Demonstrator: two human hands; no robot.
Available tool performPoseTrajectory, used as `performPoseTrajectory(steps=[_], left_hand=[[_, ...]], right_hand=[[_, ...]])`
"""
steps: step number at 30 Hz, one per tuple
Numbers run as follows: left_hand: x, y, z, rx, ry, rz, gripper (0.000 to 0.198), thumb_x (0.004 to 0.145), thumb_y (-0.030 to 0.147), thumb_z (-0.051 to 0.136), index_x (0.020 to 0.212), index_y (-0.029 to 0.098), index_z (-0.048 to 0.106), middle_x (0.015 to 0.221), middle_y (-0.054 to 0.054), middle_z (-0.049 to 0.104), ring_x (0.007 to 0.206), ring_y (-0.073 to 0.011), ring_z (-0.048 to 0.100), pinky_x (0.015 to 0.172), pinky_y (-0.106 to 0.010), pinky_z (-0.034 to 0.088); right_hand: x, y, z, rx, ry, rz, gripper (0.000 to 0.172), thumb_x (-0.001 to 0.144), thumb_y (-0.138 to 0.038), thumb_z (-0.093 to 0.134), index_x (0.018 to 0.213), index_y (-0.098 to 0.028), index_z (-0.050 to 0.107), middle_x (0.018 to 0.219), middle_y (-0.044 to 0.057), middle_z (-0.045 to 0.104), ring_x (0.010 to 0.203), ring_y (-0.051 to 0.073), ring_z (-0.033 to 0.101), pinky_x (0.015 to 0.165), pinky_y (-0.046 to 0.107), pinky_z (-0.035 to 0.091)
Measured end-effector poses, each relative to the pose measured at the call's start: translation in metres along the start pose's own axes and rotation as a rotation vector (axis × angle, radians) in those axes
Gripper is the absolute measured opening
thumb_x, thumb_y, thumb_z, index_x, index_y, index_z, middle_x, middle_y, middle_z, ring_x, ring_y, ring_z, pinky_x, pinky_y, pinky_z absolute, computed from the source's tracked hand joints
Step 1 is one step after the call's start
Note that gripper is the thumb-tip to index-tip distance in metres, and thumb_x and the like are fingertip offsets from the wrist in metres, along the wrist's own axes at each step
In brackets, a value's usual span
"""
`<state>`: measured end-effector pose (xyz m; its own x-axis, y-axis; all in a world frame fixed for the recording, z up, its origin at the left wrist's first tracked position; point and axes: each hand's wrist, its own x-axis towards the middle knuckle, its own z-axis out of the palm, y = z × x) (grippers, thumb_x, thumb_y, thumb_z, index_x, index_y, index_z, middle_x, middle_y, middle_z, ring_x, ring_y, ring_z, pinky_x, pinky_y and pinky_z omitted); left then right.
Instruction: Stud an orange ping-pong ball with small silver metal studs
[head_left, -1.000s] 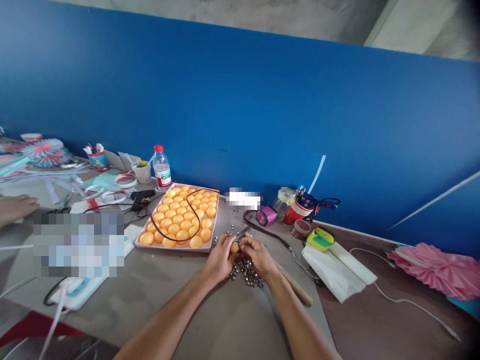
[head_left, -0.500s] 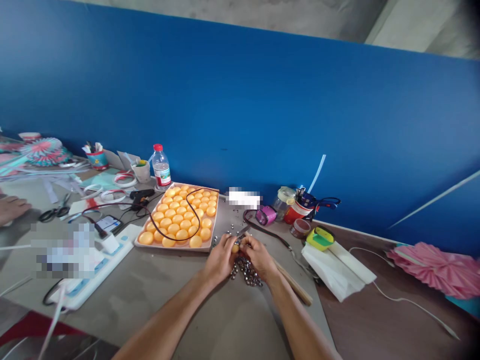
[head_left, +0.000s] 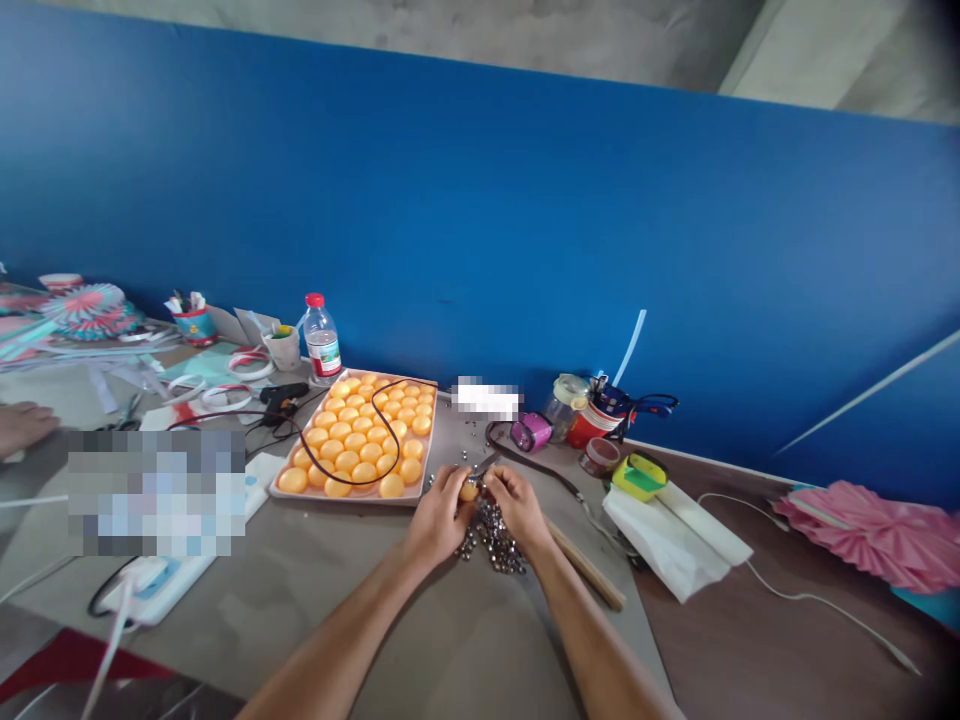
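My left hand (head_left: 439, 518) is closed around an orange ball (head_left: 469, 490), which shows between thumb and fingers. Just to its right, the thumb and fingers of my right hand (head_left: 519, 508) are pinched together; whatever they hold is too small to make out. Below and between both hands lies a pile of small shiny metallic pieces (head_left: 501, 545), with a few scattered behind. A dark pointed blade-like thing (head_left: 487, 464) lies just beyond my fingertips. To the left, a shallow tray (head_left: 430, 440) holds several similar orange balls (head_left: 347, 460), a dark cord lying across them.
A wooden stick (head_left: 589, 568) lies right of my right arm. Behind stand a purple object (head_left: 531, 431), a clear jar (head_left: 566, 405) and a red tool pot (head_left: 590, 428). A bottle (head_left: 322, 345) stands behind the tray. A power strip (head_left: 161, 590) and another person's hand (head_left: 26, 428) are at left.
My right fingers have moved slightly right, away from the ball, so more of it shows. My left hand keeps hold of it. The blurred patch at left now covers the phone.
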<state>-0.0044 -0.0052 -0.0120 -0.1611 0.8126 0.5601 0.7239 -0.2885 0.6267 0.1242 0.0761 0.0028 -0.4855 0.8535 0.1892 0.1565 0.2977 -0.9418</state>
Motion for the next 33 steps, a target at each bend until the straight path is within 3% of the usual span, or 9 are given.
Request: performPoseTrajectory(steps=[6, 11, 17, 24, 33], left_hand=[[0.004, 0.003, -0.003, -0.016, 0.060, -0.006, 0.042, 0.078, 0.009, 0.050, 0.118, 0.019, 0.044, 0.104, -0.009, 0.054, 0.098, -0.0207, 0.054, 0.088, -0.039, 0.047], [0.004, 0.006, -0.004, -0.019, 0.050, -0.014, 0.041, 0.078, 0.009, 0.050, 0.118, 0.018, 0.045, 0.105, -0.009, 0.054, 0.099, -0.0202, 0.054, 0.088, -0.038, 0.047], [0.002, 0.004, -0.002, -0.033, 0.033, -0.026, 0.043, 0.076, 0.008, 0.052, 0.117, 0.020, 0.045, 0.106, -0.009, 0.054, 0.099, -0.0201, 0.055, 0.087, -0.038, 0.048], [0.002, 0.003, -0.002, -0.038, 0.047, -0.015, 0.044, 0.075, 0.006, 0.052, 0.116, 0.020, 0.045, 0.104, -0.008, 0.054, 0.098, -0.0200, 0.055, 0.088, -0.038, 0.047], [0.000, -0.002, 0.001, -0.043, 0.026, -0.022, 0.045, 0.074, 0.006, 0.052, 0.117, 0.020, 0.045, 0.106, -0.008, 0.053, 0.100, -0.0203, 0.053, 0.089, -0.038, 0.047]], right_hand=[[-0.008, 0.003, -0.002, -0.658, -0.120, -0.253, 0.014, 0.078, -0.024, 0.051, 0.088, -0.018, 0.060, 0.090, 0.006, 0.060, 0.088, 0.019, 0.053, 0.079, 0.030, 0.035], [-0.013, 0.007, 0.003, -0.894, -0.194, -0.251, 0.015, 0.082, -0.027, 0.050, 0.091, -0.020, 0.061, 0.092, 0.006, 0.060, 0.092, 0.020, 0.052, 0.080, 0.031, 0.031], [-0.012, 0.014, 0.006, -0.817, -0.139, -0.257, 0.014, 0.082, -0.018, 0.046, 0.077, -0.018, 0.059, 0.081, 0.003, 0.061, 0.083, 0.017, 0.055, 0.077, 0.029, 0.029], [-0.007, 0.012, 0.000, -0.526, 0.187, -0.291, 0.018, 0.084, -0.021, 0.039, 0.077, -0.018, 0.055, 0.084, 0.004, 0.063, 0.087, 0.017, 0.056, 0.080, 0.030, 0.032], [-0.002, 0.011, 0.001, -0.129, 0.299, -0.047, 0.017, 0.077, -0.035, 0.049, 0.077, -0.019, 0.055, 0.074, 0.003, 0.060, 0.071, 0.017, 0.054, 0.068, 0.028, 0.042]])
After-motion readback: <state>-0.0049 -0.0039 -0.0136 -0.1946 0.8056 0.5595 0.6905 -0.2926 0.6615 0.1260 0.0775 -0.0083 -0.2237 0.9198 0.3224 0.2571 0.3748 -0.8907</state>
